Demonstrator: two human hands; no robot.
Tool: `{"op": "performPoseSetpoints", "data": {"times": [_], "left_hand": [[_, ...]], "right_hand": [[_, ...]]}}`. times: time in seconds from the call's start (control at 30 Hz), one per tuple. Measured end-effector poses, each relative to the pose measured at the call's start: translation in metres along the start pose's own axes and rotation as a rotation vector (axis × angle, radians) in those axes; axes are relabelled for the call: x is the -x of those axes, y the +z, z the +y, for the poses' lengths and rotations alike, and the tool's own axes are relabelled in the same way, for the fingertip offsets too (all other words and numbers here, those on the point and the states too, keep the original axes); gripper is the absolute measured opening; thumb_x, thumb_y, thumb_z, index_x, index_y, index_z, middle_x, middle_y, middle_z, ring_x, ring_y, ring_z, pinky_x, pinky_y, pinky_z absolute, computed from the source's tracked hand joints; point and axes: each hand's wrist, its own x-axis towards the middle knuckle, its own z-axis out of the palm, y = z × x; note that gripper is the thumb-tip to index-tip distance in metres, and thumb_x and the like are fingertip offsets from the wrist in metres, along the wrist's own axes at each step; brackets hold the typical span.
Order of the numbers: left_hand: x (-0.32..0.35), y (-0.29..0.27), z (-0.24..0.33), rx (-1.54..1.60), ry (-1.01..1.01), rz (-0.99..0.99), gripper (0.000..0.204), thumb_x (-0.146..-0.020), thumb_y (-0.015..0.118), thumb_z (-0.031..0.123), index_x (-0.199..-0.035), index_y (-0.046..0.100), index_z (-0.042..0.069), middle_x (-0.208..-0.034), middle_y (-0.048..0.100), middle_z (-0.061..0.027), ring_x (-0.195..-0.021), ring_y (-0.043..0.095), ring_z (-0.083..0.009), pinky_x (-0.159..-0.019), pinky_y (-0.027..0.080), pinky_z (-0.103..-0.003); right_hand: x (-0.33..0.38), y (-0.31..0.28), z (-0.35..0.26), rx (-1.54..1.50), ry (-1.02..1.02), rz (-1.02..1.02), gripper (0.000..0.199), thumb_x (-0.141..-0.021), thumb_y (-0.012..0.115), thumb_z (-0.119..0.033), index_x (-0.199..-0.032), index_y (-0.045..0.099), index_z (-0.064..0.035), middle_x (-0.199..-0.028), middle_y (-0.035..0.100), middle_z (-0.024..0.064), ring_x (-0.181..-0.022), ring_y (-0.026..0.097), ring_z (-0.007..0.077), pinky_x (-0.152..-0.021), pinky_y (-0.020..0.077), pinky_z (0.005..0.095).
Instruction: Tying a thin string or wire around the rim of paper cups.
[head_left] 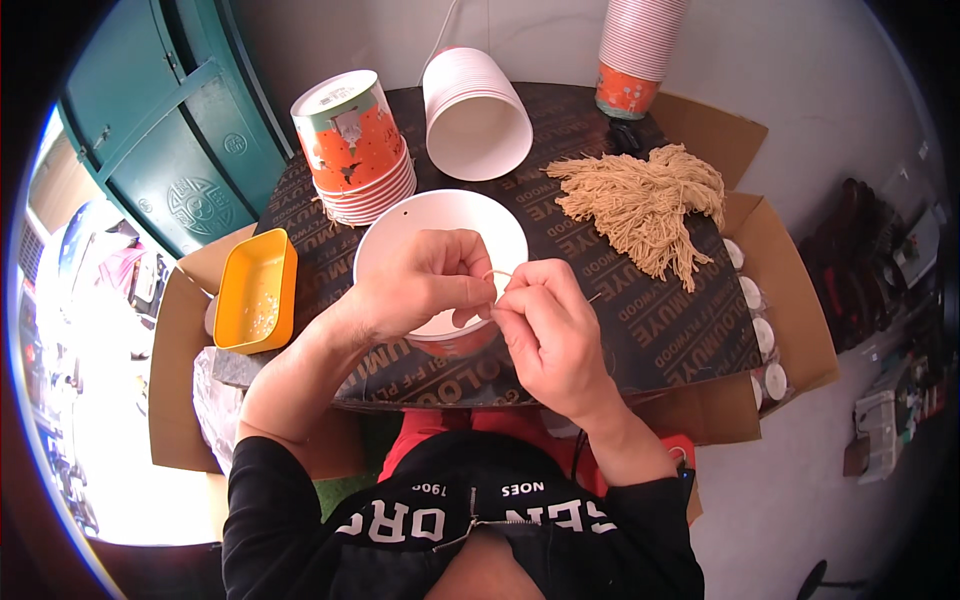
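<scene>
Both hands meet over the near rim of a white paper bowl [440, 225] at the front edge of the dark round board [660, 330] — left hand [420, 285] and right hand [545, 335] each with fingertips pinched together on a thin tan string [497, 273] looped between them. Bare board lies to the right of the bowl, below the heap of tan string bundles [645, 205]. Orange cup stack [352, 150], tipped white cup stack [475, 112] and yellow tray [255, 290] — overhanging the left edge — crowd the remaining sides.
</scene>
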Motion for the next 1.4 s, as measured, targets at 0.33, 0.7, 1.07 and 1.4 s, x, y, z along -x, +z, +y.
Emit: {"op": "performPoseSetpoints", "data": {"times": [0.33, 0.7, 1.07, 1.4], "left_hand": [[0.002, 0.001, 0.001, -0.116, -0.012, 0.026, 0.010, -0.082, 0.069, 0.000, -0.087, 0.060, -0.002, -0.078, 0.062, -0.0025, -0.070, 0.058, -0.0074, -0.062, 0.046, -0.021], [0.013, 0.006, -0.003, -0.323, 0.183, 0.035, 0.014, -0.083, 0.067, -0.006, -0.092, 0.058, -0.001, -0.087, 0.064, -0.0050, -0.083, 0.062, -0.0108, -0.073, 0.052, -0.025], [0.026, 0.032, -0.012, -1.117, 0.602, 0.391, 0.020, -0.080, 0.068, -0.005, -0.095, 0.057, 0.002, -0.079, 0.058, -0.0132, -0.070, 0.062, -0.0318, -0.059, 0.050, -0.038], [0.021, 0.031, -0.035, -1.099, 0.757, 0.466, 0.025, -0.079, 0.072, 0.001, -0.095, 0.052, 0.002, -0.069, 0.062, -0.0130, -0.058, 0.064, -0.0331, -0.051, 0.050, -0.041]], "right_hand": [[0.005, -0.002, 0.004, -0.082, -0.055, 0.028, 0.012, -0.079, 0.068, 0.008, -0.087, 0.061, 0.0017, -0.094, 0.060, 0.0135, -0.078, 0.062, 0.0291, -0.066, 0.0514, 0.0359], [0.003, 0.000, 0.018, -0.108, 0.061, -0.070, 0.016, -0.082, 0.061, 0.009, -0.097, 0.060, 0.0042, -0.098, 0.061, 0.0154, -0.087, 0.063, 0.0320, -0.073, 0.0516, 0.0378], [0.002, -0.002, 0.013, -0.169, 0.144, -0.063, 0.021, -0.085, 0.060, 0.009, -0.105, 0.065, 0.0042, -0.095, 0.061, 0.0144, -0.081, 0.064, 0.0296, -0.069, 0.0521, 0.0357], [-0.005, -0.008, 0.013, -0.210, 0.231, -0.241, 0.026, -0.087, 0.061, 0.003, -0.112, 0.067, -0.0008, -0.095, 0.059, 0.0126, -0.093, 0.058, 0.0302, -0.084, 0.0474, 0.0377]]}}
